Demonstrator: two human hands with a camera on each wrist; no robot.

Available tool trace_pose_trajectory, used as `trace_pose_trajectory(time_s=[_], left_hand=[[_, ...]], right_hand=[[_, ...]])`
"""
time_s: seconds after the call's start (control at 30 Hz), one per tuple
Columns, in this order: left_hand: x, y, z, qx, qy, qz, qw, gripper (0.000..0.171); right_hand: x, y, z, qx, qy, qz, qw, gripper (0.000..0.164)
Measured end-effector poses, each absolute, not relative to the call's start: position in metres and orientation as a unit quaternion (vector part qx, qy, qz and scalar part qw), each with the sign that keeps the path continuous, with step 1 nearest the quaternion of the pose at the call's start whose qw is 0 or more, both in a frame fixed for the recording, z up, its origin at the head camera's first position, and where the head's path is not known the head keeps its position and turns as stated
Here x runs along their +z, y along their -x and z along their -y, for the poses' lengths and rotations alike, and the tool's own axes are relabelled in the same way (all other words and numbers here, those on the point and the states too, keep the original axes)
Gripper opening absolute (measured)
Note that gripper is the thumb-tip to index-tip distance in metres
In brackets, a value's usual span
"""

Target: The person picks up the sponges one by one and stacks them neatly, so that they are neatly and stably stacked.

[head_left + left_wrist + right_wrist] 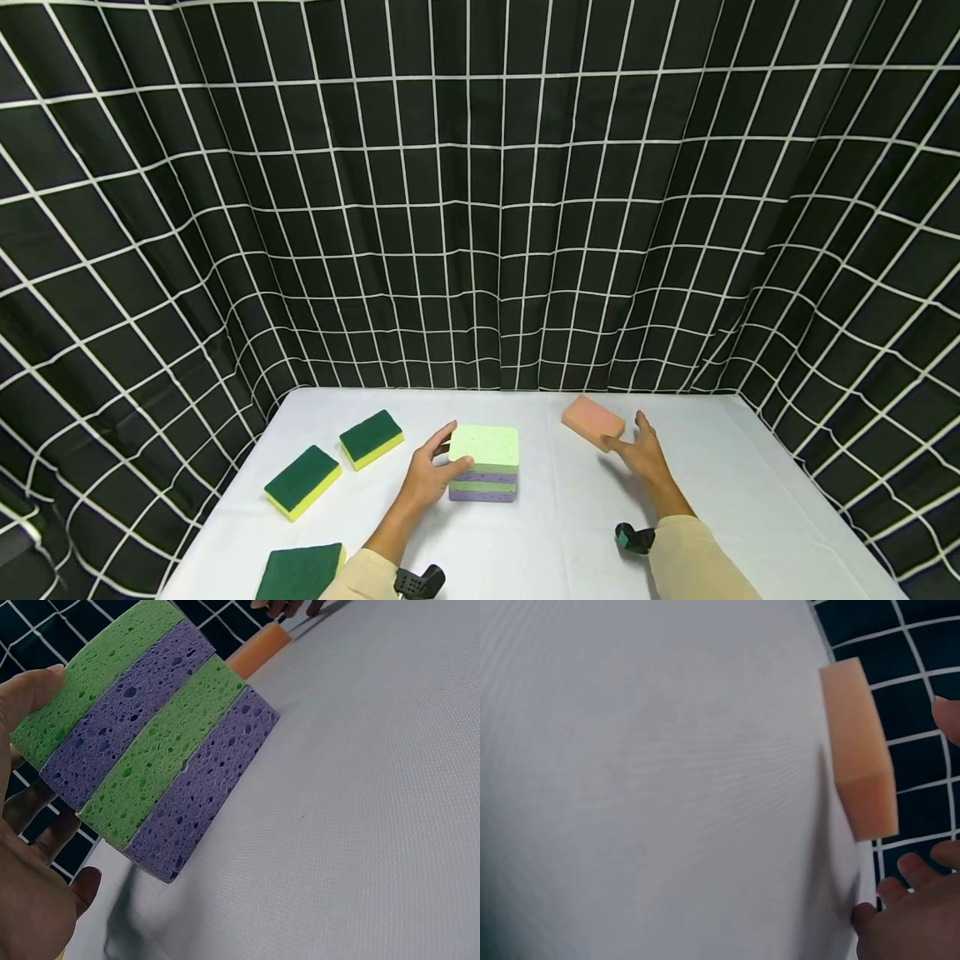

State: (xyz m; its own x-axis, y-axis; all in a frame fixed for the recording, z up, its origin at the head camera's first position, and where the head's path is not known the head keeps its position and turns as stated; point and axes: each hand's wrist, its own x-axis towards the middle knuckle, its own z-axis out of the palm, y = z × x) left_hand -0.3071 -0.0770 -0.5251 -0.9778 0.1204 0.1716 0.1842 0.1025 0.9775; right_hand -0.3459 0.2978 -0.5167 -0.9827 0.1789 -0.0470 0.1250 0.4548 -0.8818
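A stack of alternating green and purple sponges stands mid-table, with a green sponge (486,443) on top and a purple sponge (206,784) at the bottom. At its left end, my left hand (429,479) holds the top green sponge, thumb on the front face. The left fingers reach behind the stack, so their tips are partly hidden. Farther right, an orange-pink sponge (588,419) lies near the back edge. My right hand (647,460) is beside it, thumb and fingers spread apart, and a gap to the sponge shows in the right wrist view.
Several green-and-yellow scouring sponges lie on the left, among them one at the back (371,437), one mid-left (302,481) and one near the front (300,573). A white cloth (558,533) covers the table. A black curtain with white grid lines (498,208) surrounds it.
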Motion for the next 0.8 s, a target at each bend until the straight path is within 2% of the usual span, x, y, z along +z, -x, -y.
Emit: trace_pose_trajectory(time_s=[0.4,0.8], left_hand=[[-0.524,0.308,0.077,-0.659,0.111,0.744,0.026,0.073],[-0.497,0.292,0.076,-0.660,0.125,0.740,0.021,0.069]], right_hand=[[-0.526,0.352,-0.299,0.476,0.097,0.874,0.006,0.108],[-0.538,0.355,-0.298,0.369,0.074,0.926,0.033,0.094]])
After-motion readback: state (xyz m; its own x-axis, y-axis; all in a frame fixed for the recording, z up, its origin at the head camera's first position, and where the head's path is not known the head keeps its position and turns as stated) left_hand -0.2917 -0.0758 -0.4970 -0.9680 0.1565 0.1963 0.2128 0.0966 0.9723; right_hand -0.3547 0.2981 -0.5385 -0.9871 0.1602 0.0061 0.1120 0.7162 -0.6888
